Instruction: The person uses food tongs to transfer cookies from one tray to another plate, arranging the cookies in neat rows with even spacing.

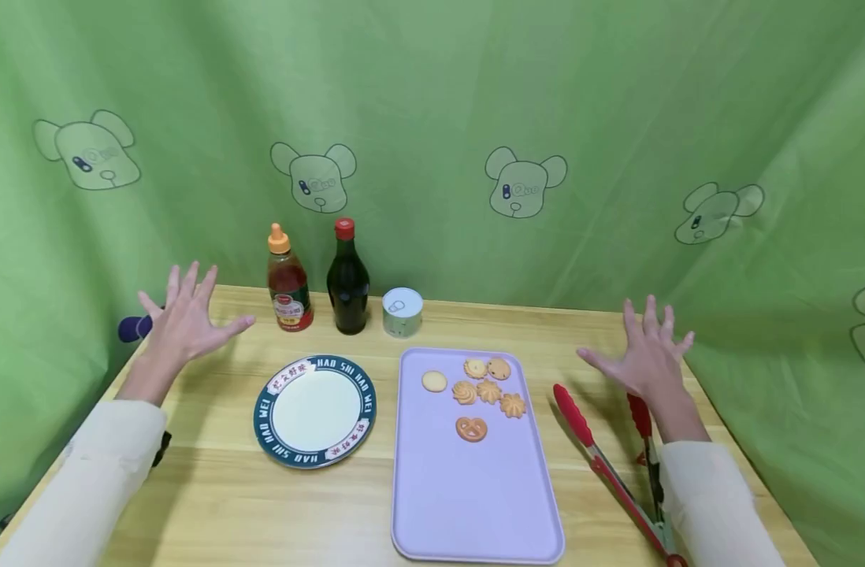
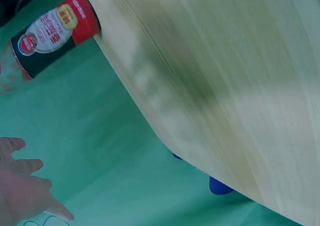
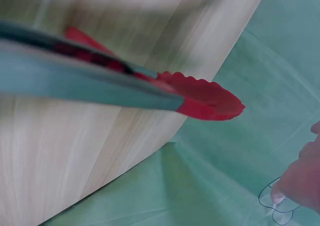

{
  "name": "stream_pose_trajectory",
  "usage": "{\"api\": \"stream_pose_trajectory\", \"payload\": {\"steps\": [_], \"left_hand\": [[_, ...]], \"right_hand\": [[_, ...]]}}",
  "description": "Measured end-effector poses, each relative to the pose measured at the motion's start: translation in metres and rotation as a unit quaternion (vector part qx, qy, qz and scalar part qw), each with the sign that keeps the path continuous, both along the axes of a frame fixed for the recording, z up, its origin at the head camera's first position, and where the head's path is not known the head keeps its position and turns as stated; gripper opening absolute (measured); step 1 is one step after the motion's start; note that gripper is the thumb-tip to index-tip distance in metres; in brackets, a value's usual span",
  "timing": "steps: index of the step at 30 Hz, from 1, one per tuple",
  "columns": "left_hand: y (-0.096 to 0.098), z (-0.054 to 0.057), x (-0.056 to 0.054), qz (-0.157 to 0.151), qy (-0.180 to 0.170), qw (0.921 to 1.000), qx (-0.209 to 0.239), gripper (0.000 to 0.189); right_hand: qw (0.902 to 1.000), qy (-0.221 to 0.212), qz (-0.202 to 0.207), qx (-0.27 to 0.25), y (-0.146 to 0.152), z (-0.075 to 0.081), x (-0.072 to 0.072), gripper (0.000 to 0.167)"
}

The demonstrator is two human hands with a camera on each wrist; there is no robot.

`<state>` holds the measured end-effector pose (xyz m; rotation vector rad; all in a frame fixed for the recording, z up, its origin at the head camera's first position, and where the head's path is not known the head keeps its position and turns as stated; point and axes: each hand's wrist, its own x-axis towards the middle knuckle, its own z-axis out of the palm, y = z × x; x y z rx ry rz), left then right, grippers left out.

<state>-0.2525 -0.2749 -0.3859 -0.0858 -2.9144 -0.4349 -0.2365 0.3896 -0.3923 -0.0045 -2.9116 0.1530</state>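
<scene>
Hovering near scalloped, red-tipped tongs [image 1: 622, 494] — a splayed right hand [image 1: 645, 358].

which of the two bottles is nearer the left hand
The red sauce bottle with the orange pointed cap; the dark bottle with the red cap stands farther from the left hand.

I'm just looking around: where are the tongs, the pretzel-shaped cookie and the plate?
Tongs [image 1: 573, 415], head view: on one red tip.
Pretzel-shaped cookie [image 1: 471, 431], head view: on its middle.
Plate [image 1: 316, 412], head view: on its bare white centre.
</scene>
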Motion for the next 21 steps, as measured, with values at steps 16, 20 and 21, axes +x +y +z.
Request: {"api": "stream_pose_trajectory", "payload": {"steps": [16, 20, 21], "left_hand": [[0.019, -0.023, 0.018, -0.099, -0.117, 0.9789, 0.136, 0.096], [0.023, -0.031, 0.022, -0.107, -0.153, 0.9672, 0.172, 0.092], [0.025, -0.033, 0.022, -0.109, -0.165, 0.9641, 0.177, 0.091]], "right_hand": [[0.9942, 0.015, 0.003, -0.106, -0.018, 0.001, 0.047, 0.117], [0.9912, -0.014, 0.01, -0.131, -0.019, -0.001, 0.058, 0.118], [0.9906, -0.023, 0.011, -0.135, -0.019, -0.001, 0.061, 0.118]]}}
